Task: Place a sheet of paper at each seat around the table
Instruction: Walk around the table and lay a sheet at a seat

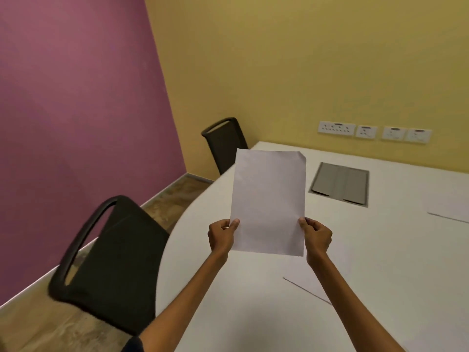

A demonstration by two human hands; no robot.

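Purple wall (76, 97) at 9 o'clock, yellow wall (304, 59) at 12 o'clock. Wall sockets (373, 132) at 2 o'clock (four plates). Wood-look floor (177, 196). Black chairs: near (114, 262) at 8 o'clock, far (225, 143) at 12 o'clock.

At the centre of the frame a white sheet (269, 201) is held up above the white tabletop (228, 288), the left hand (221, 237) pinching its lower left edge and the right hand (317, 237) its lower right edge, its top right corner folded over. Two dark chairs stand at the tabletop's left side, one (119, 262) at lower left and one (224, 143) further up by the yellow wall. A grey hatch (340, 184) sits in the tabletop at right, and two more sheets lie flat, one (314, 280) under the right forearm and one (449, 207) at the right edge.
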